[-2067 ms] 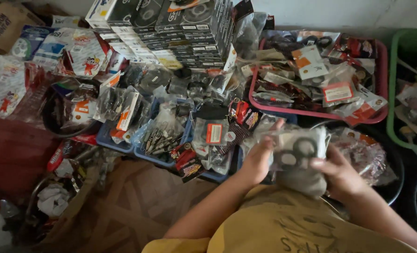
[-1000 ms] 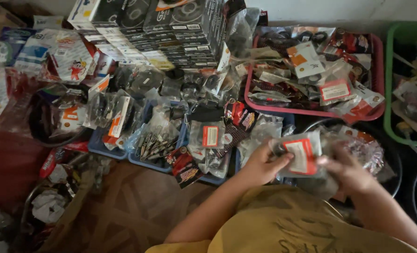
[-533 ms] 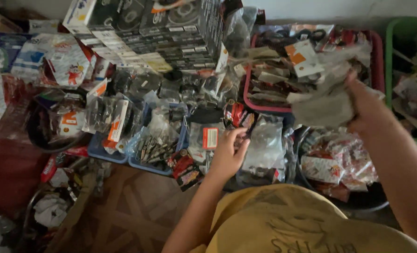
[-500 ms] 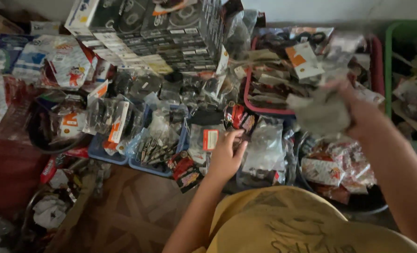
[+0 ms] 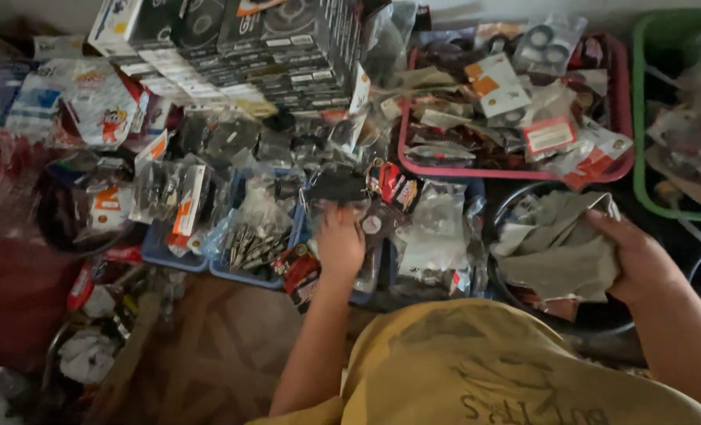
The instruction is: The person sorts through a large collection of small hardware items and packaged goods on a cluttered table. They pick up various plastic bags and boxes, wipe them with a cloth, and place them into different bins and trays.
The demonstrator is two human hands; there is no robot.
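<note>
The person's right hand (image 5: 638, 256) is curled closed round a bundle of crumpled grey plastic bags (image 5: 559, 248), fingers under the bundle's right edge. The bundle hangs over a dark round basin (image 5: 498, 224), which holds more packets beneath it.

The left hand (image 5: 341, 242) rests, fingers bent, on packets in a blue tray (image 5: 374, 277) in front of the person. The fingertips touch a clear packet with a dark top (image 5: 339, 187); whether they actually pinch it cannot be told from this angle.

Containers noted:
- A pink tray (image 5: 619, 118) at upper right, heaped with clear packets of small metal parts and red-and-white labelled cards.
- A green basket (image 5: 641, 102) just beside the pink tray at the far right, contents blurred.
- A second blue tray (image 5: 244, 271) left of the hand, holding a bag of metal bolts or similar pieces (image 5: 248, 245).
- A third blue tray (image 5: 166, 253) further left, with orange-labelled packets standing upright in it.
- A dark bowl (image 5: 79, 208) at left, holding an orange-carded packet.

A stack of black flat boxes (image 5: 240, 47) stands behind the trays.
</note>
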